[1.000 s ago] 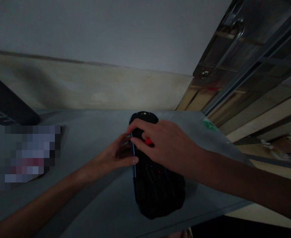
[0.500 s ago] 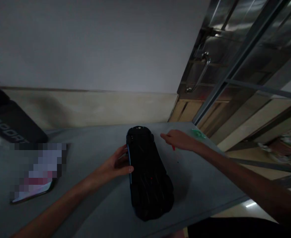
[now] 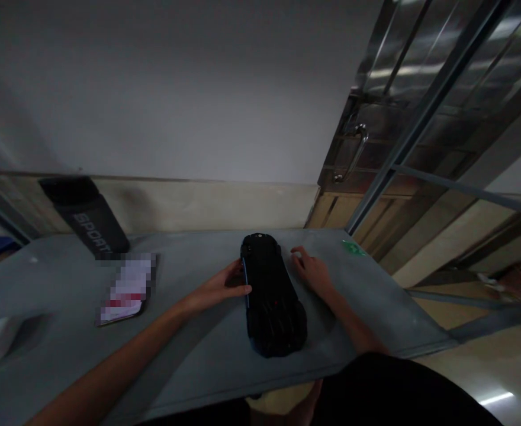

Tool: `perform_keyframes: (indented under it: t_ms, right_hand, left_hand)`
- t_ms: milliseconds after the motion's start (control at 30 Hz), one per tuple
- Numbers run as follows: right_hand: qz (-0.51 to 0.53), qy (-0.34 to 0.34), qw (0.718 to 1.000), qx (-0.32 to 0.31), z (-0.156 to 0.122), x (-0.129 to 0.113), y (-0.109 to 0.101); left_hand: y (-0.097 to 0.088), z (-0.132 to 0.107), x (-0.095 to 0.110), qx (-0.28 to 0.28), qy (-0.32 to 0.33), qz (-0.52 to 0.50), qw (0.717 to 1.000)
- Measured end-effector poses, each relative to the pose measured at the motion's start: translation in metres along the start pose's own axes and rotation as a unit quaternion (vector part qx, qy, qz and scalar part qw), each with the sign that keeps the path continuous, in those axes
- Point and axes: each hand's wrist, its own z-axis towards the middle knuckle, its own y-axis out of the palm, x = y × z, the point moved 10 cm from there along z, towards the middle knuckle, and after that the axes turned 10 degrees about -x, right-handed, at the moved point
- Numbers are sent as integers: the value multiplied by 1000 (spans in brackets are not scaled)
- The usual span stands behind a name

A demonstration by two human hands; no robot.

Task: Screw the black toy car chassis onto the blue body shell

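1. On the grey worktop (image 3: 189,349), near its front edge and lengthwise to the viewer: a black toy car (image 3: 272,302) with a thin blue line along its left flank. It lies flat, all of it on the surface.
2. Left hand (image 3: 218,287) – against the car's left flank, fingers (image 3: 243,289) laid on the blue-lined side. It braces from one side and is not closed around the body.
3. Right hand (image 3: 311,271) – just right of the car's far end, resting on the surface, fingers loose, nothing seen in it.
4. Handling, as judged: moulded plastic shell, likely light and rigid, with a smooth top that may slip. Best hold is across the middle, pinching both flanks.
5. Left of the car: a dark bottle (image 3: 89,219) lettered SPORT, leaning, and nearer the car a flat pale item (image 3: 125,290), blurred.
6. Right of the car's far end: a small green scrap (image 3: 353,248).
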Motion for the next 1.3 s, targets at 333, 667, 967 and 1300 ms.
perform_keyframes:
  t_ms: [333,667,967,1300]
  right_hand:
    - [59,11,997,49,-1,8,-8]
    - [79,17,996,39,-3,6,-10]
    - [93,1,995,24,-4,13,-2]
    - [101,-5,995,-6,5,23,4]
  left_hand:
    - [-14,4,-5,17,-13,36,999]
    - [-79,-2,-11,163,-36,153,974]
    - [-56,-7,4,129,-27,278,952]
    - [-46,-9,9,130,-44,317,938]
